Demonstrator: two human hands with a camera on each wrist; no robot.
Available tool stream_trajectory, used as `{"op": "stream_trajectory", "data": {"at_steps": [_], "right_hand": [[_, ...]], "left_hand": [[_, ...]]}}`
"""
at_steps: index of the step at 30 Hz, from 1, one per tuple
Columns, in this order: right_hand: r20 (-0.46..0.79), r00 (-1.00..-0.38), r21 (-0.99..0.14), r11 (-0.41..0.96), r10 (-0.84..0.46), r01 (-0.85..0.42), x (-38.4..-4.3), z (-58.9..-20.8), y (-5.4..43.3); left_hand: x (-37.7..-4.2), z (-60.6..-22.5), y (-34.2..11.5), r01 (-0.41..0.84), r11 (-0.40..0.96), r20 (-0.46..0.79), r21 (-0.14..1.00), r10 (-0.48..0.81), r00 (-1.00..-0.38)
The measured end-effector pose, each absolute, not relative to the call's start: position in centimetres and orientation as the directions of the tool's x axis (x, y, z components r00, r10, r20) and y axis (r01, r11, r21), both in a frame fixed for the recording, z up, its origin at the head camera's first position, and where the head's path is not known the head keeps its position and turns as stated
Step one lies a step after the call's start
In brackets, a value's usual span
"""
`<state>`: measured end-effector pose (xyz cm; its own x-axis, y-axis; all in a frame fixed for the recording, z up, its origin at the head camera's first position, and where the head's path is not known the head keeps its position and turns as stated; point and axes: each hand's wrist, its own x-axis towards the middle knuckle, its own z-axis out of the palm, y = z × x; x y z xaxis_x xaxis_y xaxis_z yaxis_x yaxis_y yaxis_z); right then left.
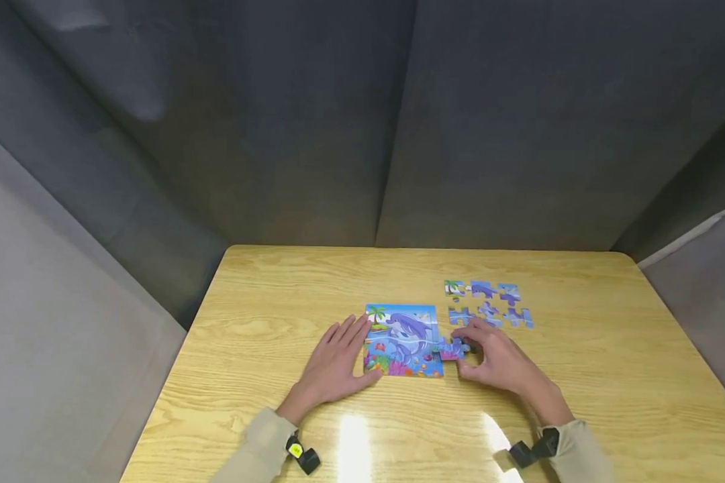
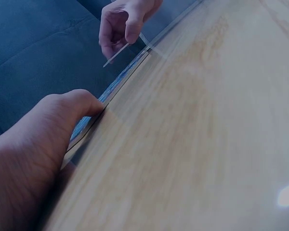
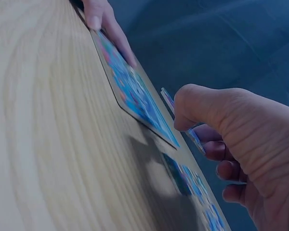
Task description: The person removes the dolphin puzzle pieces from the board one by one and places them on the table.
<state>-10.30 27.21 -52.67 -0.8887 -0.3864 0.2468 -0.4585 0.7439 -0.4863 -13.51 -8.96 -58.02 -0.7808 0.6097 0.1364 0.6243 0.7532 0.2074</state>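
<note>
A dolphin picture board (image 1: 407, 339) with a palm tree and coral lies flat on the table. My left hand (image 1: 338, 365) rests along its left side, fingers fairly straight, thumb at the lower left corner. Between the thumb and fingers of my right hand (image 1: 500, 359) I hold a jigsaw piece (image 1: 451, 349), purple-blue with pink at the bottom. From above, this piece overlaps the board's right edge; in the right wrist view the piece (image 3: 197, 141) is raised off the table, partly hidden by the thumb.
Several loose jigsaw pieces (image 1: 489, 314) lie in two rows behind the right hand, to the right of the board. The wooden table (image 1: 290, 288) ends at a dark grey curtain (image 1: 314, 168) at the back. Light glares off the front.
</note>
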Motion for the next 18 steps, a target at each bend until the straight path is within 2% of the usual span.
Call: {"op": "stream_trajectory", "data": {"at_steps": [18], "right_hand": [[0.257,-0.921,-0.454,0.805,-0.293,-0.383,-10.3,-53.4,33.0]], "left_hand": [[-13.4,-58.1,-9.0,0.631,0.752,0.155,0.189,0.612,-0.776]]}}
